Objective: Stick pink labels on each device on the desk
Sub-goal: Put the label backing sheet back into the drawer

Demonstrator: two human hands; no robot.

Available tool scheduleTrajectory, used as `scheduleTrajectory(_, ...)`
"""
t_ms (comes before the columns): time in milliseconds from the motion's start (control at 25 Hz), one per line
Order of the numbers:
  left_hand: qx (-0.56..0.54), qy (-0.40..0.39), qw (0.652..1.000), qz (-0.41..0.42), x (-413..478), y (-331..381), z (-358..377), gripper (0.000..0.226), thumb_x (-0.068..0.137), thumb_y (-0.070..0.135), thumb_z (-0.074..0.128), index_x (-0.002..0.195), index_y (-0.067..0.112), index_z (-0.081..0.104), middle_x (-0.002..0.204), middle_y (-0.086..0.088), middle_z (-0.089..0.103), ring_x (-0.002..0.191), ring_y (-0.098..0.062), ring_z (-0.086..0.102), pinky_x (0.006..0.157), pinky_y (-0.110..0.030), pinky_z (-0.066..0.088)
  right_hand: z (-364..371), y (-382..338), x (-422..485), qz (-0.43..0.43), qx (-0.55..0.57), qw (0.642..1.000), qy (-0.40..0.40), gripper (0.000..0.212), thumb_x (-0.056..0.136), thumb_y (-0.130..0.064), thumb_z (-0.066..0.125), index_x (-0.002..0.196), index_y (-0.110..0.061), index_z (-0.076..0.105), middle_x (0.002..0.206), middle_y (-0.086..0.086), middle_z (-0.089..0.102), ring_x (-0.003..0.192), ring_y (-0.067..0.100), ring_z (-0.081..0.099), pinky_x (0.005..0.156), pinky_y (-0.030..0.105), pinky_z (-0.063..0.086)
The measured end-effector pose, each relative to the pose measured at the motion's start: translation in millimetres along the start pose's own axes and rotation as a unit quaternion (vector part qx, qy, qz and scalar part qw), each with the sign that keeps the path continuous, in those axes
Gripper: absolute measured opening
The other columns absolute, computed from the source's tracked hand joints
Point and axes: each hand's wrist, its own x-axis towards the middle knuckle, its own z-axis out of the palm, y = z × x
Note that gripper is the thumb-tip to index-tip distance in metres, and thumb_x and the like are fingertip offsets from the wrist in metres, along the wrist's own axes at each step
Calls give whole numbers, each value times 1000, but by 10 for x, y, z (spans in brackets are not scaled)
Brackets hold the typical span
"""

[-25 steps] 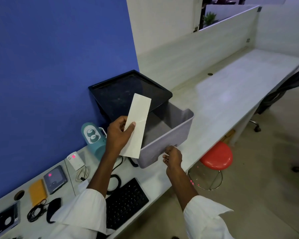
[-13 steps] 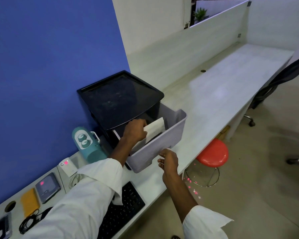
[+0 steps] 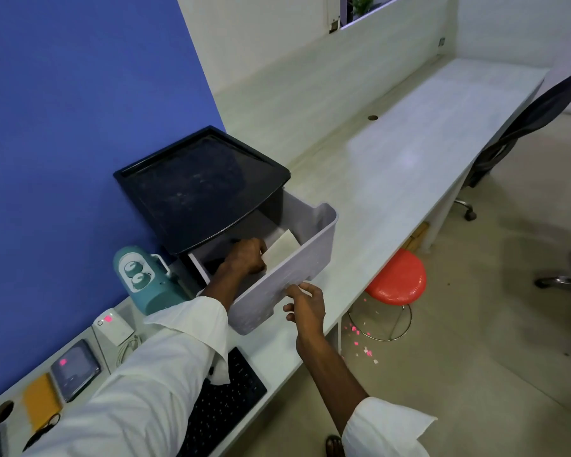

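My left hand (image 3: 246, 257) is inside the pulled-out grey drawer (image 3: 297, 268) of a black-topped drawer unit (image 3: 198, 179), gripping a white paper strip (image 3: 282, 247) that lies low in the drawer. At the drawer's front handle is my right hand (image 3: 305, 305), fingers loosely curled against it and holding nothing. Along the desk's left stretch, pink labels show on a small white device (image 3: 112, 326) and a grey device (image 3: 75, 369). A black keyboard (image 3: 231, 394) lies partly under my left sleeve.
A teal speaker-like gadget (image 3: 145, 278) stands by the blue wall. An orange card (image 3: 40, 402) and black cables (image 3: 43, 430) lie at the far left. A red stool (image 3: 396, 282) stands below the desk edge with pink scraps on the floor. An office chair (image 3: 521, 127) is at right.
My left hand lowered the white strip from above the drawer unit down into the open drawer. My right hand stayed at the drawer front.
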Motion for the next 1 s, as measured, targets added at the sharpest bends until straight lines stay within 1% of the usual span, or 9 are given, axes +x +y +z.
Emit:
scheduleTrajectory(80, -7, 11, 1000, 8, -27, 1, -32, 42, 82, 14, 73, 122, 10, 60, 123, -13, 65, 112, -30, 62, 97, -40, 52, -11, -8, -44, -17, -4, 1000, 0, 46, 85, -27, 75, 123, -20, 50, 116, 8, 65, 88, 21, 67, 73, 29, 57)
scheduleTrajectory(200, -28, 68, 996, 50, -173, 57, -182, 46, 84, 17, 71, 129, 11, 58, 127, -10, 64, 117, -27, 60, 100, -37, 48, -18, -7, -133, -78, -30, 996, 10, 55, 78, -29, 82, 121, -25, 48, 121, 1, 60, 104, 20, 63, 90, 34, 57)
scheduleTrajectory(320, -84, 144, 978, 125, -491, 80, -426, 33, 85, 15, 68, 118, 17, 66, 113, 1, 70, 102, -15, 66, 93, -31, 53, 37, 11, -275, -191, -98, 977, 12, 58, 77, -31, 83, 122, -29, 46, 125, -4, 53, 104, 17, 60, 83, 20, 55)
scheduleTrajectory(360, -110, 188, 965, 144, -608, 40, -519, 27, 86, 15, 67, 112, 19, 69, 106, 5, 71, 93, -10, 67, 87, -26, 53, 80, 21, -337, -224, -116, 968, 10, 59, 78, -32, 82, 125, -29, 45, 127, -5, 51, 104, 16, 59, 82, 20, 56)
scheduleTrajectory(440, -128, 286, 936, 162, -755, -102, -668, 19, 85, 17, 65, 103, 22, 72, 96, 6, 71, 81, -8, 65, 77, -23, 52, 151, 71, -423, -263, -139, 955, 13, 61, 80, -31, 80, 128, -31, 43, 128, -6, 47, 107, 17, 58, 85, 29, 58)
scheduleTrajectory(520, -99, 339, 927, 124, -815, -336, -760, 21, 85, 23, 64, 105, 20, 70, 99, -1, 69, 88, -18, 63, 79, -31, 52, 222, 135, -493, -286, -151, 946, 8, 61, 82, -30, 78, 130, -32, 41, 128, -5, 44, 110, 19, 57, 88, 36, 59)
scheduleTrajectory(680, -50, 301, 951, 41, -817, -610, -693, 31, 89, 32, 60, 115, 15, 67, 117, -8, 62, 108, -30, 55, 91, -40, 48, 359, 115, -485, -293, -186, 938, -13, 66, 82, -30, 78, 135, -27, 39, 133, 1, 43, 114, 21, 54, 91, 36, 56)
scheduleTrajectory(880, -46, 303, 951, 47, -832, -603, -605, 33, 92, 26, 56, 121, 12, 64, 124, -10, 59, 112, -31, 52, 94, -39, 47, 613, -14, -241, -291, -231, 927, -44, 68, 83, -32, 76, 138, -22, 39, 136, 5, 47, 120, 24, 50, 98, 43, 52)
scheduleTrajectory(1000, -54, 302, 951, 42, -820, -627, -611, 32, 92, 19, 53, 122, 12, 63, 126, -9, 58, 114, -30, 51, 95, -38, 45, 790, -119, -83, -291, -268, 916, -68, 71, 83, -31, 76, 141, -17, 38, 141, 8, 48, 125, 25, 50, 99, 39, 51)
